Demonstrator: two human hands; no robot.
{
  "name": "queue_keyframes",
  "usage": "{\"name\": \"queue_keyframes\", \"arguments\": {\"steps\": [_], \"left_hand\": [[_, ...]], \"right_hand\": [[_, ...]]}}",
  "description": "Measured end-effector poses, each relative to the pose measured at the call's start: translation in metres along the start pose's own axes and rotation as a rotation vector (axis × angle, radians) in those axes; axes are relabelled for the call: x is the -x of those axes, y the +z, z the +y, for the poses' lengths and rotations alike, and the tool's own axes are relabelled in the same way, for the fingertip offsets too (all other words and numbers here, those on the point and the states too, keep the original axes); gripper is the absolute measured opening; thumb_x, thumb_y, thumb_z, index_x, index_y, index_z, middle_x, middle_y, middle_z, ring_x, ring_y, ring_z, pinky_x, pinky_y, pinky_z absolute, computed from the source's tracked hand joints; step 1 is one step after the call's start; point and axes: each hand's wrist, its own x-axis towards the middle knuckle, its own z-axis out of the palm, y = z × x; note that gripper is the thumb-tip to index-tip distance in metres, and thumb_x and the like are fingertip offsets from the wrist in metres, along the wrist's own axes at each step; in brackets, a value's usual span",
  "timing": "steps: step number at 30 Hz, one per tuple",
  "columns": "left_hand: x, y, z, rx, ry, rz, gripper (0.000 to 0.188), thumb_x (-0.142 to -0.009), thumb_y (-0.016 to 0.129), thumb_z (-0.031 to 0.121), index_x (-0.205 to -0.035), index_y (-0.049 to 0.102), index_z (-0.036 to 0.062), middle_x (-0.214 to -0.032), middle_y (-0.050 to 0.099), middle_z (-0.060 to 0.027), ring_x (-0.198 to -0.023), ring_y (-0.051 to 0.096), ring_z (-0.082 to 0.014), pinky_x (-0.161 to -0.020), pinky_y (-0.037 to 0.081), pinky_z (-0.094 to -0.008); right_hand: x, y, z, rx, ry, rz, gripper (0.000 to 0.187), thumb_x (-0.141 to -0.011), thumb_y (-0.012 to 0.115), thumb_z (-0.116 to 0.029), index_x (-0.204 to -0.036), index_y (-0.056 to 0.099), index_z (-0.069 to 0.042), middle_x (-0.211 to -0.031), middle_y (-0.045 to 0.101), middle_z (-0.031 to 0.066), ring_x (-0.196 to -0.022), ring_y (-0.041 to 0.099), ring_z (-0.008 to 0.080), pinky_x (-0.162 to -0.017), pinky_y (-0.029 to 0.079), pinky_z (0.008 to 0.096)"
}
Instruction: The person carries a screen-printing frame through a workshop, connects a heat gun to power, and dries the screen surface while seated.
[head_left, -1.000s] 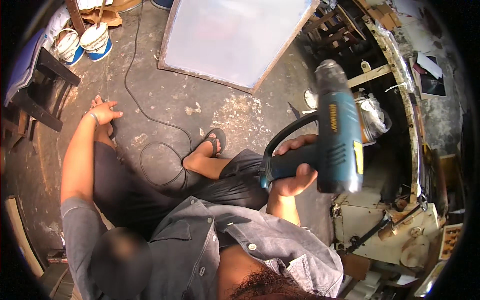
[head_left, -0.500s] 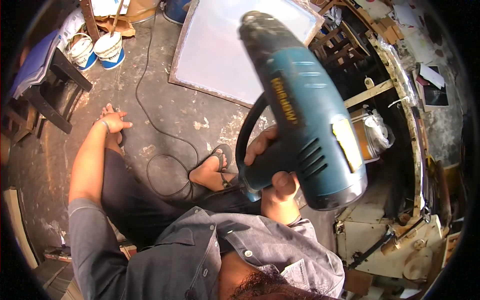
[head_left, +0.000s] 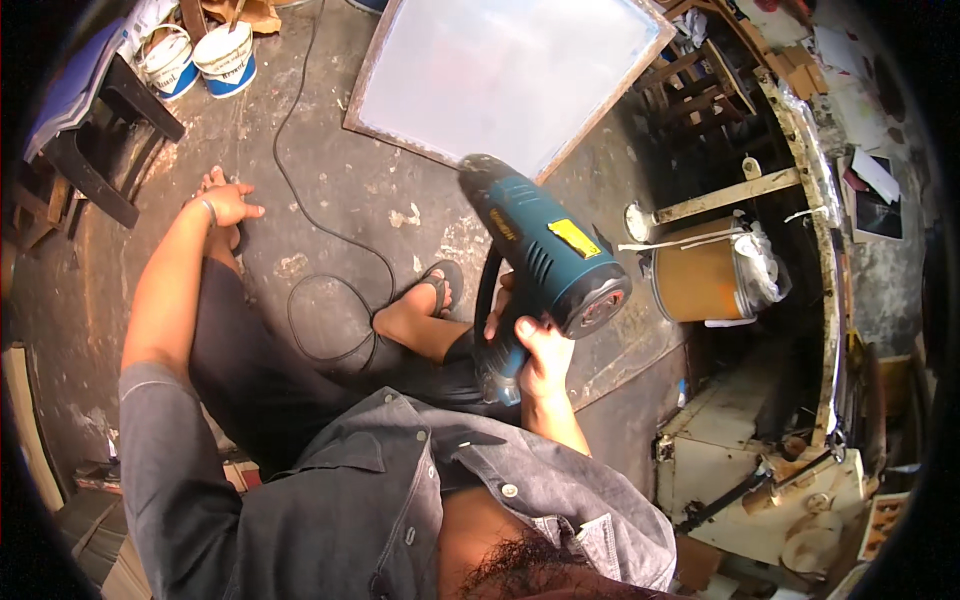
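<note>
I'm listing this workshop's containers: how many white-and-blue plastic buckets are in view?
2. The left bucket stands toward the picture's upper left; the right bucket stands close beside it. Others may be hidden or cut off.

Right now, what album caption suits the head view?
A right hand grips a teal heat gun, with a wood-framed screen beyond it.
</note>
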Motion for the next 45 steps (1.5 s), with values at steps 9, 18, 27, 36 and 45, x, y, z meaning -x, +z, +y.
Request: {"name": "queue_keyframes", "arguments": {"steps": [9,18,27,36,45], "left_hand": [[0.007,-0.011,0.006,-0.007,-0.005,-0.03,0.074,-0.076,0.065,0.057,-0.14,0.042,0.0284,-0.152,-0.004,-0.0292,-0.139,-0.003,-0.0503,-0.111,0.01,-0.0574],[0.024,-0.012,0.019,-0.02,-0.025,-0.024,0.072,-0.079,0.064,0.052,-0.141,0.042,0.0216,-0.151,-0.004,-0.0308,-0.139,-0.001,-0.0497,-0.113,0.015,-0.0521],[0.036,-0.015,0.031,-0.016,-0.02,0.067,0.072,-0.074,0.069,0.05,-0.139,0.045,0.0288,-0.153,0.005,-0.0266,-0.139,0.004,-0.0505,-0.112,0.014,-0.0554],[0.038,-0.026,0.035,-0.014,-0.009,-0.03,0.071,-0.077,0.068,0.046,-0.14,0.042,0.0247,-0.151,0.003,-0.0318,-0.138,0.001,-0.0533,-0.11,0.013,-0.0591],[0.042,-0.029,0.04,-0.024,-0.064,-0.053,0.075,-0.077,0.068,0.051,-0.143,0.037,0.0306,-0.151,0.001,-0.0308,-0.137,0.0,-0.0542,-0.111,0.011,-0.0588]], "right_hand": [[0.017,-0.016,0.0,0.186,-0.185,0.357,0.048,-0.077,0.061,-0.024,-0.114,0.048,0.004,-0.085,0.056,0.0106,-0.067,0.059,0.019,-0.058,0.049,0.0287],[0.0,0.016,0.014,0.112,0.007,0.062,0.056,-0.072,0.067,-0.018,-0.119,0.048,0.006,-0.093,0.057,0.0118,-0.072,0.059,0.0212,-0.065,0.049,0.0316],[-0.001,0.032,0.02,0.189,-0.085,-0.23,0.06,-0.078,0.069,-0.018,-0.127,0.043,0.004,-0.107,0.057,0.0133,-0.089,0.058,0.0211,-0.081,0.045,0.0325],[-0.002,0.0,-0.032,0.214,-0.354,0.311,0.051,-0.075,0.062,-0.023,-0.115,0.048,0.006,-0.085,0.056,0.0129,-0.063,0.058,0.0204,-0.054,0.047,0.027],[-0.02,0.018,-0.035,0.144,-0.348,0.218,0.049,-0.074,0.06,-0.021,-0.113,0.048,0.007,-0.088,0.055,0.0135,-0.067,0.058,0.0211,-0.056,0.047,0.0285]]}}
